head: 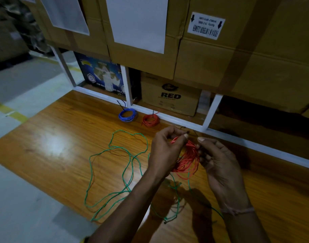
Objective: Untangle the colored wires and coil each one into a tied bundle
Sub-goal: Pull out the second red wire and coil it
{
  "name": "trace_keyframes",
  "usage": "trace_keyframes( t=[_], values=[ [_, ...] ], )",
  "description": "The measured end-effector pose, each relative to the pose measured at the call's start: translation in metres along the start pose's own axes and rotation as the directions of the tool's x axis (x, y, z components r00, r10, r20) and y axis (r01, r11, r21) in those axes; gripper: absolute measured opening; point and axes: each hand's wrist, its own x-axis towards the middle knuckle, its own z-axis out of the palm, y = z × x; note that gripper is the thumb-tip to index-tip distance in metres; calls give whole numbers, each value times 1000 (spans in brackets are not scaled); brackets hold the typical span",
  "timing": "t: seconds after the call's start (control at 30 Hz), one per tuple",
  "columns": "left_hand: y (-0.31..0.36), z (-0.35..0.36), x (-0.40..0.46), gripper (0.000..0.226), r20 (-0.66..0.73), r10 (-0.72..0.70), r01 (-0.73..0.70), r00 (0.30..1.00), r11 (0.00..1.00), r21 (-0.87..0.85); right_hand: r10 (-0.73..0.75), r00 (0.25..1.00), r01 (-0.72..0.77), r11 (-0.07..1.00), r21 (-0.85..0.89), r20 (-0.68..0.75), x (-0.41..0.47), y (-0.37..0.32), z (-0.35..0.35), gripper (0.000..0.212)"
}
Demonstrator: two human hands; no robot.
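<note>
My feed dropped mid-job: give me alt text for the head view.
Both hands, left hand and right hand, hold a red wire coil above a wooden table. Loose green wire sprawls left; a blue bundle and red bundle lie behind.

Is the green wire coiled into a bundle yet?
No, the green wire still sprawls in loose loops across the wooden table, unlike the blue bundle.

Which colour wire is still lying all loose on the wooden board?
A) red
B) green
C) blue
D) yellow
B: the green wire sprawls in open loops on the board, while the blue bundle and red bundle sit coiled near the shelf.
</note>
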Motion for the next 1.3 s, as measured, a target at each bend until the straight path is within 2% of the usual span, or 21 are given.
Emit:
trace_keyframes(
  t=[0.2,0.33,0.7,0.93,1.3],
  values=[
    [6,4,3,4,-28,19,-20,999,999,-39,-209,973,192,968,-165,-95,3,9,1,3],
    [6,6,3,3,-10,7,-7,1000,999,-37,-267,957,242,950,-196,-113,4,9,2,4],
    [4,5,1,4,-33,22,-23,999,999,-29,-261,955,227,948,-222,-141,7,12,2,7],
    [3,4,0,4,-41,18,-18,999,1000,-6,-251,959,225,957,-180,-133,4,13,3,3],
    [4,2,-3,5,-22,61,-60,998,997,44,-240,961,201,949,-241,-141,9,18,1,6]
  ],
)
